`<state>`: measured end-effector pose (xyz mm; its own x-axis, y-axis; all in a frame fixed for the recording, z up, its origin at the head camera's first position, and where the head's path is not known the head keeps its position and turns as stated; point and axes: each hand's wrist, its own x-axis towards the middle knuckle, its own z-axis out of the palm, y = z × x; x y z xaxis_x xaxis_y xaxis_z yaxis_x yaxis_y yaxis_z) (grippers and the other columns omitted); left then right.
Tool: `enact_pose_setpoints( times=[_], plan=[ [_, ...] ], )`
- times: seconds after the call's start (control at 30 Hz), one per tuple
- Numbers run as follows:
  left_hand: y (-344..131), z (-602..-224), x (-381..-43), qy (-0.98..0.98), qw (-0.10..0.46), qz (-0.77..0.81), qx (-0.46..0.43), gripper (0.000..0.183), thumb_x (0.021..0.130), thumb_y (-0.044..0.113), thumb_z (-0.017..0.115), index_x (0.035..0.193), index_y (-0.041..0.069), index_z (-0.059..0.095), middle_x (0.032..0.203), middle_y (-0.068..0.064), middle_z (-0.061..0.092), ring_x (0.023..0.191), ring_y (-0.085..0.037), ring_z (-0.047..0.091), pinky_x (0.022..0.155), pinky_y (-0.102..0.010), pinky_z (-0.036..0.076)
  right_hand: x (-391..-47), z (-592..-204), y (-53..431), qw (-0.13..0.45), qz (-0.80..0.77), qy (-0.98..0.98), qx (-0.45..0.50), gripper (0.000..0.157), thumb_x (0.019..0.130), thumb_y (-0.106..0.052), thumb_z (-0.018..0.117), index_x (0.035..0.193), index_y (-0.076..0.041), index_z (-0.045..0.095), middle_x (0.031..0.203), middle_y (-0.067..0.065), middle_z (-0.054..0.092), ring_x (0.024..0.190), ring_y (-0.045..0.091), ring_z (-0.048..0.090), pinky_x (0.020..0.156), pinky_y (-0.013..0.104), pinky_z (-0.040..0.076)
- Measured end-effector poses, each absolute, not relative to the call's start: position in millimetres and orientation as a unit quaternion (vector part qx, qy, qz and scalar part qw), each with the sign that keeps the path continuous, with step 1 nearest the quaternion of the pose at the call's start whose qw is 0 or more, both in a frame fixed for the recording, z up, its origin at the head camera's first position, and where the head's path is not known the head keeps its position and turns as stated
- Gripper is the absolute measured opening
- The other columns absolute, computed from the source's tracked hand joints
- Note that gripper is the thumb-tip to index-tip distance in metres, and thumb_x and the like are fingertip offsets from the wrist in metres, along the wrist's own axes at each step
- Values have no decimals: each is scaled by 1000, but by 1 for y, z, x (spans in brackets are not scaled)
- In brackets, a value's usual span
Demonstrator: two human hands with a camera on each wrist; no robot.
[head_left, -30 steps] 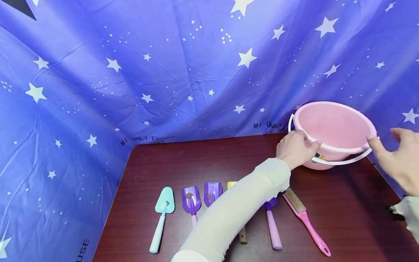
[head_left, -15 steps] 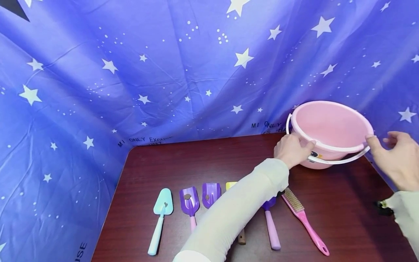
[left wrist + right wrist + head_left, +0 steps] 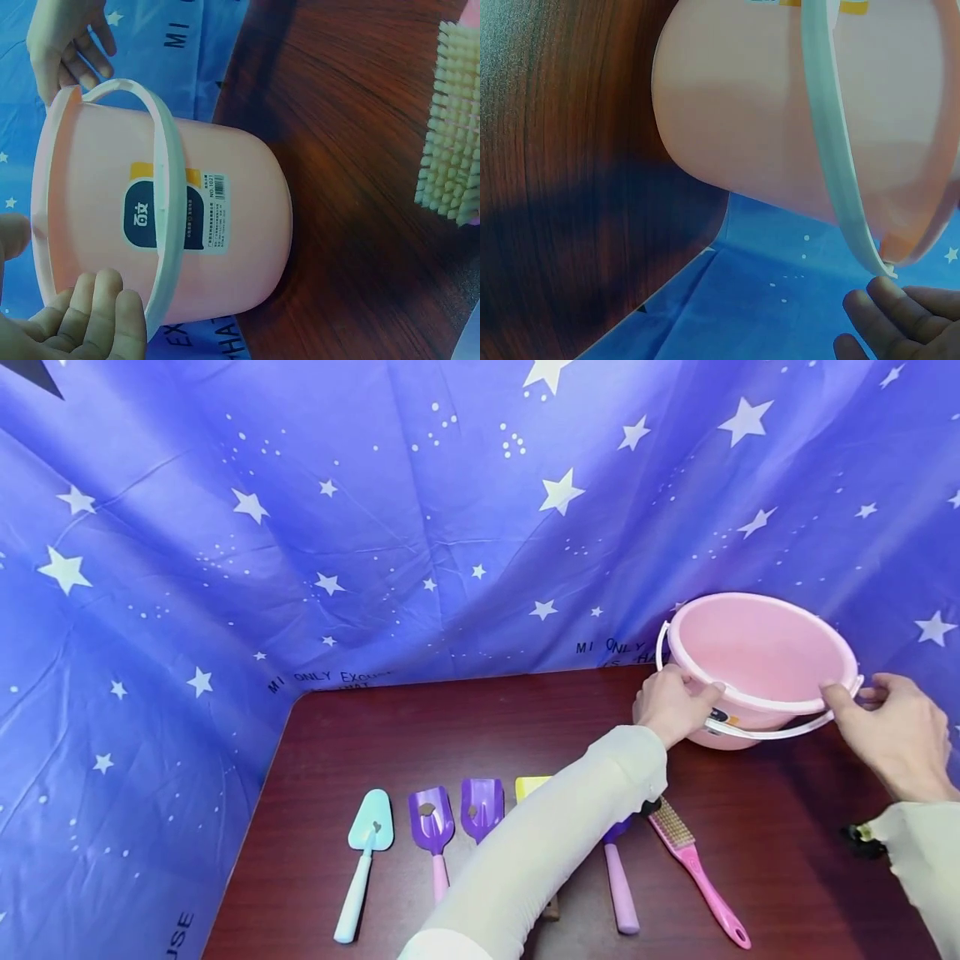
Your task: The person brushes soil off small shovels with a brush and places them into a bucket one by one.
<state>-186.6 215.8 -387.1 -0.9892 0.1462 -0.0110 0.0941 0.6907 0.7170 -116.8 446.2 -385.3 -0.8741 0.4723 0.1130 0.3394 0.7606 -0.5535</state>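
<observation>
A pink bucket (image 3: 765,647) with a white handle (image 3: 780,732) stands at the table's back right. My left hand (image 3: 675,706) holds the rim's near left side, thumb over the edge and fingers against the outer wall, as the left wrist view shows. On the rim's right side, my right hand (image 3: 896,731) has its thumb on the edge and its fingers outside, close to the handle's end. In the right wrist view its fingers (image 3: 900,322) lie beside that handle joint. The handle hangs down across the bucket's labelled front (image 3: 180,214).
On the dark red table (image 3: 390,735) lie a light blue trowel (image 3: 371,822), two purple shovels (image 3: 431,818) (image 3: 482,802), a yellow tool (image 3: 528,785), another purple shovel (image 3: 621,893) and a pink-handled brush (image 3: 701,877). My left sleeve partly covers several. A starry blue cloth (image 3: 450,527) hangs behind.
My right hand has moved left and closer around the bucket's right rim. The left hand keeps its place on the rim. The view has shifted slightly.
</observation>
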Motion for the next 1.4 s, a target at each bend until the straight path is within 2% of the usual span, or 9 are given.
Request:
enact_pose_setpoints(
  times=[0.13,0.23,0.33,0.4,0.53,0.77,0.93,1.27,1.4],
  plan=[
    [219,-389,-185,915,31,399,50,31,77,57,69,92,30,65,75,19,55,73,-6,58,58,-21,40,-116,-386,446,121,278,-929,-214,74,89,-48,55,133,9,43,86,-14,50,111,47,44,73,47,31],
    [219,-390,-186,910,26,414,30,32,76,56,71,93,29,66,74,19,55,74,-5,58,61,-21,41,-117,-388,444,118,286,-926,-215,74,90,-48,54,134,10,43,85,-15,49,112,47,44,79,49,31],
    [219,-390,-186,904,20,428,15,35,75,55,72,96,28,68,74,18,57,76,-5,58,64,-20,43,-119,-390,443,113,288,-926,-216,71,91,-47,53,133,9,43,98,9,59,112,48,43,79,49,31],
    [219,-390,-185,901,21,433,8,36,75,55,73,98,28,67,74,17,57,77,-5,58,65,-21,44,-119,-391,442,108,290,-926,-216,71,91,-47,52,134,9,43,113,25,55,112,48,42,80,49,31],
    [220,-390,-184,895,30,445,-6,36,74,53,75,97,27,66,71,16,56,74,-6,58,65,-21,44,-120,-393,442,94,299,-924,-218,72,93,-47,49,137,9,40,122,30,51,113,49,41,80,50,31],
    [222,-388,-182,879,39,475,-18,31,74,48,77,91,25,64,64,18,55,67,-2,55,63,-18,43,-121,-395,445,90,298,-924,-223,71,92,-49,50,136,6,44,98,6,56,98,36,45,67,29,30],
    [222,-387,-181,871,45,490,-16,27,75,45,77,86,25,63,64,18,55,65,-1,54,62,-18,42,-121,-394,444,89,299,-923,-223,72,92,-50,51,137,6,43,102,10,55,98,35,44,68,28,29],
    [220,-385,-183,866,57,497,-19,23,74,42,79,77,24,64,59,16,56,63,-1,54,60,-18,42,-120,-393,443,91,302,-923,-220,68,91,-49,52,134,3,47,81,-29,41,96,33,45,68,30,30],
    [218,-385,-183,867,57,494,-17,24,74,42,79,76,24,64,58,17,55,64,0,54,60,-17,42,-120,-393,441,97,301,-923,-219,66,91,-48,53,133,2,48,79,-31,39,97,34,45,68,32,31]
  ],
)
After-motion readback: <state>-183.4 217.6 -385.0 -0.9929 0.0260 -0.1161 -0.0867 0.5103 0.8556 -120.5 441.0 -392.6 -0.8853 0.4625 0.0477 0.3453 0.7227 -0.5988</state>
